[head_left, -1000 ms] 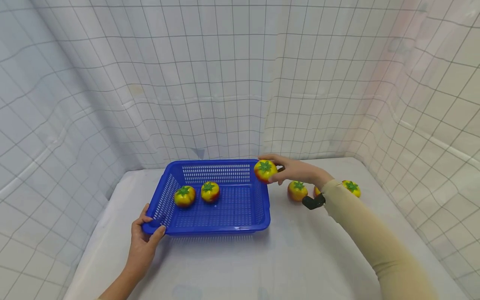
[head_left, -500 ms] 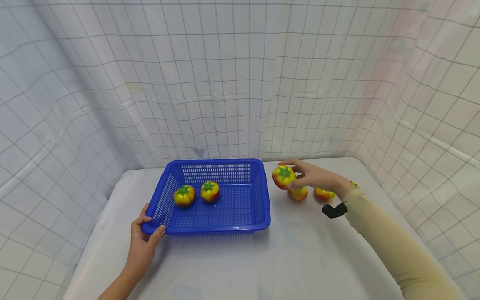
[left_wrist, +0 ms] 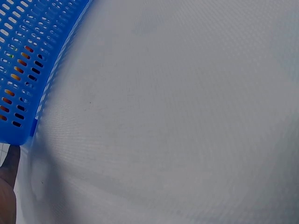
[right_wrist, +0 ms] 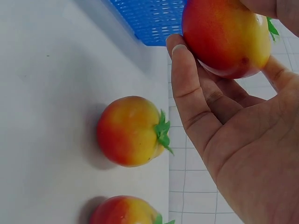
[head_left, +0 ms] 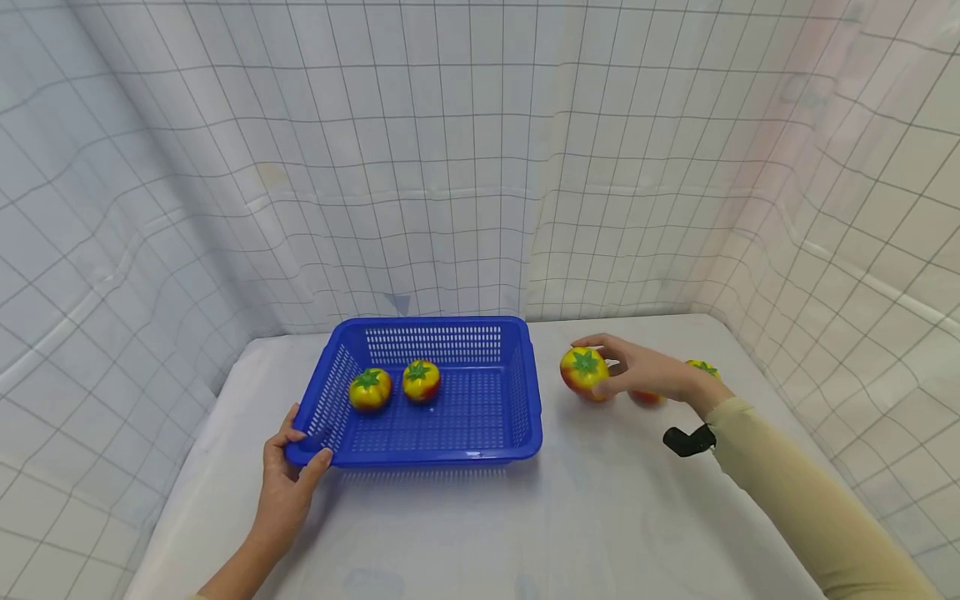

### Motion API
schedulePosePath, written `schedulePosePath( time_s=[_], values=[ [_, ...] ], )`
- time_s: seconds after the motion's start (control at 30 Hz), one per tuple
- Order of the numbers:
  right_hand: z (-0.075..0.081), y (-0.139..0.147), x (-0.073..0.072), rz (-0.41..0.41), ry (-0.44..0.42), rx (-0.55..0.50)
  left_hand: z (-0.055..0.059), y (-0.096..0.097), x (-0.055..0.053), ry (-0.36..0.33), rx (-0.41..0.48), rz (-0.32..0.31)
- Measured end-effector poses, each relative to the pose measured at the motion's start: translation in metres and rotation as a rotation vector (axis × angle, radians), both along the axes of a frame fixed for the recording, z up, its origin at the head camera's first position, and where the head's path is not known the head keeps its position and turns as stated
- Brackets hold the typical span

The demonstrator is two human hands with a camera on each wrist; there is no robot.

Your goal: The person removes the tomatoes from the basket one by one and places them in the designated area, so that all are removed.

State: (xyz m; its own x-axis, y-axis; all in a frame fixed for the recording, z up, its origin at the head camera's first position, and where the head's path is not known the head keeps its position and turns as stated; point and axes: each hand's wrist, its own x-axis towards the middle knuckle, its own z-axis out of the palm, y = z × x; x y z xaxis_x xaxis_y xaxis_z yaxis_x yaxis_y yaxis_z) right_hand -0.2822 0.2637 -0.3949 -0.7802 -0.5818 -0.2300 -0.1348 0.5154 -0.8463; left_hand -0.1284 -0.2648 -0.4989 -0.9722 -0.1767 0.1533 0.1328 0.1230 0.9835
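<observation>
At the near left corner of the blue basket (head_left: 435,457), my left hand (head_left: 281,492) grips the rim, thumb on the near side and fingers on the left side. Two yellow-red fruits with green star-shaped leaf tops, one at the left (head_left: 370,390) and one beside it (head_left: 422,382), sit inside the basket. Right of the basket, my right hand (head_left: 637,371) holds a similar fruit (head_left: 585,372) between thumb and fingers. Behind that hand, another fruit (head_left: 647,397) is partly hidden, and a further fruit (head_left: 702,367) shows past the wrist. The right wrist view shows a fruit (right_wrist: 131,131) on the table.
A white cloth covers the table (head_left: 450,533). Gridded white curtains (head_left: 435,167) hang behind it and at both sides. Dark wrist gear (head_left: 688,440) hangs below the right wrist. The basket's slotted wall (left_wrist: 28,60) fills the left wrist view's upper left.
My right hand has moved right and toward me from the basket's right rim, carrying the fruit, which now covers the nearest fruit on the table. My left hand stays on the basket.
</observation>
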Motion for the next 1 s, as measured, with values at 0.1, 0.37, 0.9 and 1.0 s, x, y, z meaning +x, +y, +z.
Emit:
schedulePosePath(
  time_s=[0.1,0.37,0.9,1.0],
  values=[
    [-0.005,0.004,0.003,-0.004,-0.022,0.016,0.000,0.000,0.000,0.000,-0.004,0.002],
    [-0.016,0.011,0.008,-0.007,-0.054,0.012,0.000,0.000,-0.001,-0.002,0.020,0.000],
    [-0.032,0.021,0.021,-0.010,-0.071,0.054,0.000,0.000,0.000,-0.007,0.018,-0.004],
    [-0.035,0.023,0.023,-0.021,-0.088,0.069,0.000,0.000,-0.001,-0.004,0.015,-0.004]
  ],
)
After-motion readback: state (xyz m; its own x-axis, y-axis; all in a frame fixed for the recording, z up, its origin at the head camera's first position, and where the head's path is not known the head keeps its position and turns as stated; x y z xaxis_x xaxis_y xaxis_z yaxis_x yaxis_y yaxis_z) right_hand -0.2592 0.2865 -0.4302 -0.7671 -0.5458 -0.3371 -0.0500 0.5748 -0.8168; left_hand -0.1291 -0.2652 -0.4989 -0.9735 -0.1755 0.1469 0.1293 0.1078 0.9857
